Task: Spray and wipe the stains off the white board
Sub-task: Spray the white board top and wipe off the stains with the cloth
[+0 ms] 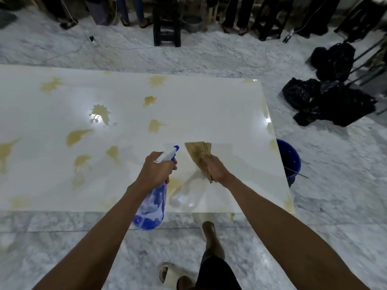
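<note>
White board (209,105): glossy, yellow-stained, on marble floor (335,195); blue bucket (290,160) at right edge. Left hand (156,170) clasps spray bottle (152,208); right hand (216,169) grips cloth (199,152), possibly damp.

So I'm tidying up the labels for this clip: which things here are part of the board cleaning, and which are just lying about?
Part of the job:
- white board with yellowish stains
- spray bottle, held in the left hand
- brown cloth, held in the right hand

Just lying about:
- blue bucket on the floor beside the board
- black bags
- dark stool
- cables on the floor
</note>
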